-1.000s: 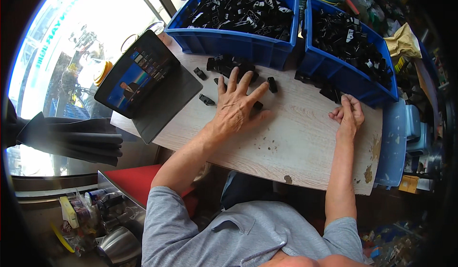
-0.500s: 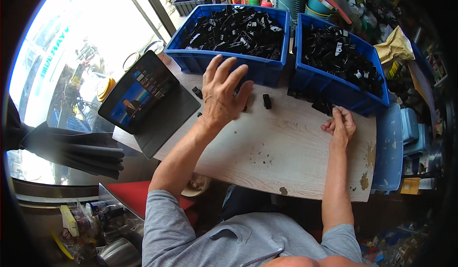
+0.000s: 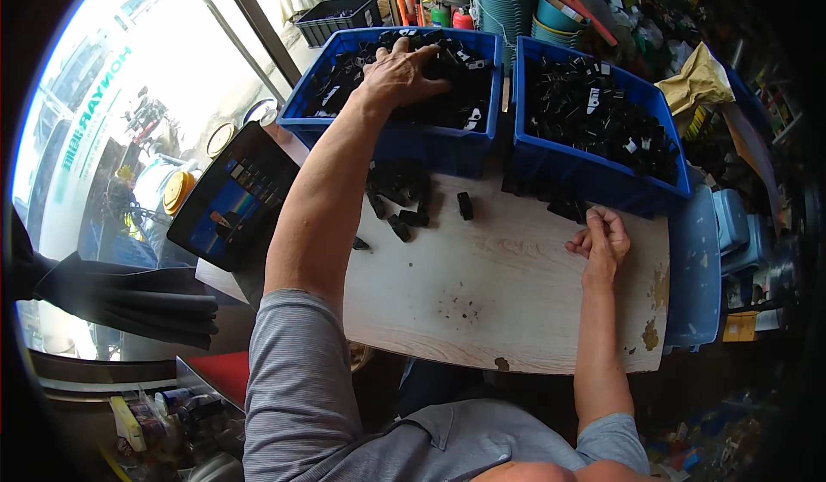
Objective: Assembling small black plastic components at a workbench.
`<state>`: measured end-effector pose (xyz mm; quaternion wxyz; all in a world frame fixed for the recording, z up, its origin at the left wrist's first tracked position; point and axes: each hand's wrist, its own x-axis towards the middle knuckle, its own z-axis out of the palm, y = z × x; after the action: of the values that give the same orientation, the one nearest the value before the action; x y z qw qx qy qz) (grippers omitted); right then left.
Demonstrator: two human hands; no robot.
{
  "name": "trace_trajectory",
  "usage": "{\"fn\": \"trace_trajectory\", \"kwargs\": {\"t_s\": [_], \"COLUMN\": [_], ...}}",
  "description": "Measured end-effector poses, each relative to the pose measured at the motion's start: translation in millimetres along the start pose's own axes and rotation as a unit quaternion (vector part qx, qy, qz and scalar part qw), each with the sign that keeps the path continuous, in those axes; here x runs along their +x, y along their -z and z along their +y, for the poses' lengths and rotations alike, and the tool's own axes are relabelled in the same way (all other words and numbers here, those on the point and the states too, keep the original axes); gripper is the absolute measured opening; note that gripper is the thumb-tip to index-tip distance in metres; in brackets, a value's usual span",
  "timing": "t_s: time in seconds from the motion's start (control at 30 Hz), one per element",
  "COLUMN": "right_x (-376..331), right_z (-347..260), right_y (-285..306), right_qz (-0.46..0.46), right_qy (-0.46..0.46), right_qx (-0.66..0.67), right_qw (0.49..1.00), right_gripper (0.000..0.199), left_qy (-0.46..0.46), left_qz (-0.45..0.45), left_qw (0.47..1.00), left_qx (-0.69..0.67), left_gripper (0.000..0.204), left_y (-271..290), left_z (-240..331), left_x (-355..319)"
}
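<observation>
My left hand [image 3: 397, 79] reaches into the left blue bin [image 3: 430, 143], its fingers spread over a heap of small black plastic parts [image 3: 465, 86]. No part shows in its grasp. Near the table's right side, my right hand [image 3: 605, 243] is closed with curled fingers. What it holds, if anything, is hidden. Beside its fingertips, a few dark parts [image 3: 564, 208] lie at the foot of the right blue bin [image 3: 594, 175]. A loose group of black parts [image 3: 401, 191] sits in front of the left bin, partly behind my left forearm. One single black part [image 3: 465, 206] stands apart from them.
A tablet [image 3: 232, 202] with a lit screen leans at the table's left, next to the window. More black parts fill the right bin. Farther back are a black crate [image 3: 337, 19] and stacked teal baskets [image 3: 505, 9]. A pale blue plastic tub [image 3: 695, 267] borders the table's right edge.
My left hand has moved from above the table, forward into the left bin, onto the black parts. My right hand stays in much the same place, still closed. The view has shifted slightly.
</observation>
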<state>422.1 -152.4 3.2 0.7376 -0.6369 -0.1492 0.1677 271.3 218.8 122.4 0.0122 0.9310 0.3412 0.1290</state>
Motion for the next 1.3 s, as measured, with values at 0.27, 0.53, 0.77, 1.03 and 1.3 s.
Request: {"fn": "trace_trajectory", "kwargs": {"t_s": [0.27, 0.53, 0.77, 1.03, 1.3], "right_x": [1.8, 2.6, 5.8, 6.3, 8.9], "right_z": [-3.8, -0.5, 2.9, 3.7, 7.3], "right_y": [0.0, 1.7, 5.7, 4.4, 8.8], "right_qz": [0.004, 0.011, 0.015, 0.013, 0.01], "right_qy": [0.004, -0.009, -0.006, -0.013, -0.006], "right_qx": [-0.006, -0.018, -0.013, -0.039, -0.038], "right_qw": [1.0, 1.0, 1.0, 0.999, 0.999], "right_gripper": [0.016, 0.014, 0.016, 0.025, 0.024], "left_qy": [0.077, 0.044, 0.073, 0.086, 0.087], "left_qz": [-0.025, 0.106, 0.066, 0.081, 0.103], "left_qw": [0.996, 0.993, 0.995, 0.992, 0.991], "left_qx": [0.023, -0.029, 0.01, -0.04, -0.015], "left_gripper": [0.075, 0.055, 0.055, 0.049, 0.048], "left_y": [6.4, -21.4, -6.3, -11.5, -11.6], "left_z": [2.4, -8.5, 8.0, 3.9, 9.2], "left_x": [4.2, -0.2, -5.6, -2.9, -3.0]}}
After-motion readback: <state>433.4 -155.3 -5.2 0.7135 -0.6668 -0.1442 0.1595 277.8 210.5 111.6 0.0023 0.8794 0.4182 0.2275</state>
